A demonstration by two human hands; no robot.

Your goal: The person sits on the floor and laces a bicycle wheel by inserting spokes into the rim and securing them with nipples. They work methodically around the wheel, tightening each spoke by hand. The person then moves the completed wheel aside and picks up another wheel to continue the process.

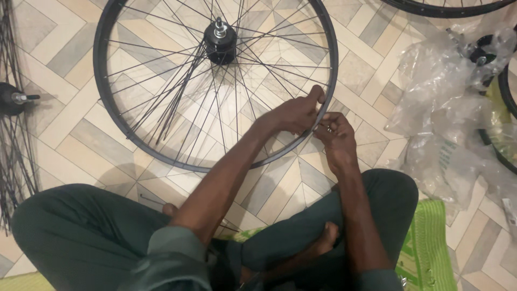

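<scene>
Crossed in dark green trousers [81,231], your legs sit nearest, on the tiled floor [64,124]. Beyond them lies the bicycle wheel [215,81], its rim [329,102] at your hands. Your left hand [293,114] pinches rim and spoke end; your right hand [336,137] is curled on something too small to tell, probably a nipple. You seem mid-lacing; threading it needs steady alignment. Crumpled clear plastic bags [447,108] lie at right.

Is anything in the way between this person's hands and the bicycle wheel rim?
Nothing visible. The left hand and the right hand are both already on the black rim at its lower right edge, among the spokes.
</scene>
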